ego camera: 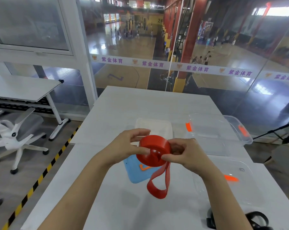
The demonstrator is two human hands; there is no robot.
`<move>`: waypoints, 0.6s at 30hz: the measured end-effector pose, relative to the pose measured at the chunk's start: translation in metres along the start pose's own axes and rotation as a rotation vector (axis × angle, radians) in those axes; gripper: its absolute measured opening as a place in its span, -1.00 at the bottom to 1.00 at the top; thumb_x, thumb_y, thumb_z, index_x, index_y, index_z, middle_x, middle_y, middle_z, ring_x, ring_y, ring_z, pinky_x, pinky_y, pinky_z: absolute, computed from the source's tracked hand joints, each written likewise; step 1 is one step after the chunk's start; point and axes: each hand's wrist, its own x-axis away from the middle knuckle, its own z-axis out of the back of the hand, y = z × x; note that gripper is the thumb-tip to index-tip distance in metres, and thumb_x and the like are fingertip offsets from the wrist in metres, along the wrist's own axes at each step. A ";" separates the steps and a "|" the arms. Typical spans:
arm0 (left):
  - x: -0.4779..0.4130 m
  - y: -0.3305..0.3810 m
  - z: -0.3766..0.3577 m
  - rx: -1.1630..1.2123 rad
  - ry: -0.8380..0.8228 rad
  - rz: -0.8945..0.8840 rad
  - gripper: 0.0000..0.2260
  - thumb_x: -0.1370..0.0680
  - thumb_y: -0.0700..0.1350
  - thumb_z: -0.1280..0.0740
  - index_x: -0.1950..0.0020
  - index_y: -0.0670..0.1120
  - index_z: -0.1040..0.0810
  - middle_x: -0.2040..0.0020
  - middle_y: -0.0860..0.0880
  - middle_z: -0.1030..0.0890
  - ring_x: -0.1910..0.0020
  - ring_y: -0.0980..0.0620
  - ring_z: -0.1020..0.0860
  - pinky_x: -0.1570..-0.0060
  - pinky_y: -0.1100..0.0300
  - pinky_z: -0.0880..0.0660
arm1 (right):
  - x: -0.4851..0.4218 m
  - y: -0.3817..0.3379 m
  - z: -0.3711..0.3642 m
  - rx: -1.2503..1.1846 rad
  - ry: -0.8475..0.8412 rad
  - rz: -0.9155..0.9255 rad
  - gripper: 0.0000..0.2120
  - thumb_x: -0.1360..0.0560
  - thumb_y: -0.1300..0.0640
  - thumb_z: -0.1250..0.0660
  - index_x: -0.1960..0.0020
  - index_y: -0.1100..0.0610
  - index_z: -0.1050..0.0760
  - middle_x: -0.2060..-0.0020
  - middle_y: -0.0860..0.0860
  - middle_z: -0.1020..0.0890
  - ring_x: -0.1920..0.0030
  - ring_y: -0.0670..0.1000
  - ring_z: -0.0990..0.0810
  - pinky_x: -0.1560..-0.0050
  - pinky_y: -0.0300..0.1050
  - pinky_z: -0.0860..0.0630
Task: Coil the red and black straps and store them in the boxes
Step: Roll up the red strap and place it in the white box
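Gripping coiled red strap point(154, 151) at frame centre over white table point(140, 103): left hand point(128, 146) curled round the coil's rim, right hand point(185, 155) pinching its right edge. Noted loose tail looping below coil, black strap point(256, 219) at lower right, clear plastic boxes point(215, 130) with orange latches at right.

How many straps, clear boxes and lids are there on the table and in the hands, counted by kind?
Straps: 2, the red strap and the black strap
Clear boxes: 2, the far box and the near box
Lids: 2, the white lid and the blue lid
Total: 6
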 end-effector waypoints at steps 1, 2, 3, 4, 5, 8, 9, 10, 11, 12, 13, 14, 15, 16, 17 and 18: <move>0.000 0.005 -0.001 -0.091 0.010 0.002 -0.45 -0.41 -0.01 -0.63 -0.38 0.15 -0.60 -0.26 0.20 -0.66 -0.30 0.16 -0.59 -0.31 0.06 -0.57 | -0.001 -0.002 0.000 0.091 -0.028 0.011 -0.75 -0.40 0.08 -0.66 -0.06 0.01 -0.75 0.13 -0.01 -0.81 0.06 0.05 -0.80 -0.10 0.08 -0.73; 0.000 0.011 -0.003 -0.210 0.007 -0.005 -0.46 -0.40 0.06 -0.62 -0.36 0.17 -0.61 -0.24 0.22 -0.66 -0.27 0.16 -0.59 -0.30 0.04 -0.58 | -0.003 -0.004 -0.001 0.185 -0.050 0.026 -0.75 -0.38 0.01 -0.64 -0.04 -0.01 -0.75 0.16 -0.03 -0.79 0.09 0.04 -0.78 -0.07 0.10 -0.72; -0.001 0.015 -0.005 -0.345 -0.005 -0.015 -0.49 -0.40 0.13 -0.60 -0.33 0.19 -0.62 -0.20 0.21 -0.68 -0.22 0.15 -0.61 -0.27 0.03 -0.60 | -0.004 -0.005 -0.001 0.270 -0.060 0.040 -0.74 -0.36 -0.05 -0.60 -0.02 -0.03 -0.73 0.20 -0.04 -0.77 0.13 0.04 -0.76 -0.04 0.12 -0.71; -0.002 0.020 -0.006 -0.465 -0.021 -0.027 -0.53 -0.41 0.17 -0.58 -0.30 0.19 -0.63 -0.16 0.19 -0.69 -0.17 0.13 -0.63 -0.23 0.01 -0.61 | -0.005 -0.006 -0.002 0.337 -0.058 0.053 -0.74 -0.34 -0.09 -0.57 0.00 -0.04 -0.72 0.23 -0.04 -0.75 0.16 0.04 -0.73 -0.02 0.13 -0.70; -0.002 0.023 -0.007 -0.545 -0.039 -0.040 -0.56 -0.42 0.19 -0.56 -0.28 0.18 -0.63 -0.13 0.17 -0.70 -0.13 0.12 -0.64 -0.19 0.00 -0.62 | -0.006 -0.007 -0.002 0.379 -0.049 0.062 -0.73 -0.33 -0.11 -0.55 0.02 -0.04 -0.70 0.25 -0.03 -0.73 0.17 0.05 -0.72 -0.01 0.14 -0.69; -0.005 0.024 -0.012 -0.652 -0.071 -0.077 -0.62 -0.43 0.18 -0.53 -0.21 0.14 -0.62 -0.04 0.12 -0.70 -0.06 0.07 -0.64 -0.13 -0.04 -0.61 | -0.007 -0.008 -0.001 0.425 -0.037 0.078 -0.73 -0.32 -0.10 -0.53 0.01 -0.04 -0.68 0.24 -0.03 -0.73 0.16 0.03 -0.72 -0.02 0.11 -0.69; -0.005 0.023 -0.014 -0.668 -0.068 -0.093 -0.64 -0.45 0.16 -0.52 -0.20 0.13 -0.62 -0.03 0.12 -0.69 -0.05 0.07 -0.63 -0.12 -0.03 -0.60 | -0.006 -0.008 0.000 0.431 -0.040 0.082 -0.74 -0.34 -0.08 -0.55 0.01 -0.05 -0.68 0.23 -0.05 -0.74 0.14 -0.01 -0.73 -0.03 0.08 -0.69; -0.006 0.021 -0.016 -0.654 -0.054 -0.115 -0.67 -0.47 0.15 -0.51 -0.20 0.13 -0.62 -0.03 0.12 -0.68 -0.04 0.08 -0.62 -0.12 -0.02 -0.60 | -0.005 -0.007 0.001 0.417 -0.037 0.087 -0.76 -0.36 -0.06 -0.57 0.00 -0.05 -0.69 0.21 -0.07 -0.74 0.12 -0.04 -0.74 -0.05 0.04 -0.69; -0.006 0.018 -0.017 -0.619 -0.033 -0.143 -0.69 -0.49 0.14 -0.50 -0.19 0.12 -0.61 -0.03 0.13 -0.68 -0.05 0.09 -0.61 -0.12 -0.01 -0.59 | -0.003 -0.006 0.002 0.378 -0.028 0.090 -0.77 -0.38 -0.01 -0.59 -0.02 -0.06 -0.69 0.19 -0.09 -0.75 0.08 -0.06 -0.74 -0.08 0.00 -0.69; -0.006 0.015 -0.017 -0.568 -0.016 -0.170 -0.72 -0.51 0.12 -0.48 -0.19 0.12 -0.61 -0.04 0.13 -0.68 -0.06 0.09 -0.61 -0.12 -0.01 -0.60 | -0.002 -0.005 0.002 0.319 -0.018 0.091 -0.76 -0.41 0.03 -0.62 -0.05 -0.08 -0.69 0.16 -0.12 -0.76 0.04 -0.07 -0.75 -0.12 -0.04 -0.68; -0.007 0.011 -0.017 -0.507 -0.002 -0.191 -0.74 -0.53 0.09 -0.47 -0.19 0.12 -0.61 -0.05 0.13 -0.67 -0.08 0.10 -0.60 -0.12 0.01 -0.61 | 0.000 -0.004 0.002 0.252 -0.009 0.087 -0.74 -0.43 0.07 -0.63 -0.08 -0.08 -0.69 0.13 -0.12 -0.76 0.01 -0.06 -0.75 -0.14 -0.06 -0.68; -0.006 0.008 -0.017 -0.437 0.008 -0.201 -0.76 -0.54 0.06 -0.48 -0.19 0.11 -0.62 -0.06 0.13 -0.67 -0.10 0.13 -0.61 -0.12 0.06 -0.61 | 0.002 -0.002 0.002 0.180 -0.005 0.075 -0.71 -0.44 0.09 -0.64 -0.12 -0.08 -0.69 0.08 -0.12 -0.77 -0.03 -0.04 -0.76 -0.16 -0.07 -0.68; -0.007 0.004 -0.017 -0.360 0.027 -0.199 -0.78 -0.54 0.02 -0.49 -0.18 0.11 -0.63 -0.07 0.16 -0.68 -0.12 0.16 -0.61 -0.12 0.14 -0.61 | 0.003 0.000 0.001 0.104 -0.003 0.057 -0.68 -0.44 0.13 -0.64 -0.16 -0.07 -0.69 0.04 -0.11 -0.78 -0.06 -0.03 -0.76 -0.18 -0.08 -0.67; -0.007 0.002 -0.018 -0.289 0.051 -0.196 -0.78 -0.53 -0.01 -0.52 -0.16 0.13 -0.65 -0.06 0.20 -0.68 -0.12 0.22 -0.61 -0.12 0.24 -0.59 | 0.005 0.002 0.000 0.031 -0.003 0.037 -0.65 -0.44 0.16 -0.64 -0.18 -0.06 -0.69 0.00 -0.10 -0.79 -0.09 -0.03 -0.76 -0.20 -0.09 -0.67; -0.006 -0.001 -0.019 -0.230 0.076 -0.190 -0.77 -0.52 -0.04 -0.54 -0.13 0.17 -0.66 -0.05 0.27 -0.68 -0.11 0.28 -0.61 -0.11 0.36 -0.56 | 0.006 0.004 -0.002 -0.033 0.000 0.021 -0.63 -0.44 0.20 -0.64 -0.19 -0.04 -0.70 -0.03 -0.09 -0.79 -0.12 -0.03 -0.76 -0.21 -0.09 -0.67; -0.005 -0.002 -0.021 -0.181 0.090 -0.182 -0.74 -0.51 -0.07 -0.55 -0.10 0.23 -0.65 -0.03 0.34 -0.68 -0.10 0.34 -0.61 -0.09 0.44 -0.52 | 0.007 0.006 -0.003 -0.084 0.007 0.006 -0.62 -0.43 0.23 -0.64 -0.20 -0.03 -0.70 -0.04 -0.07 -0.80 -0.13 -0.03 -0.77 -0.23 -0.08 -0.66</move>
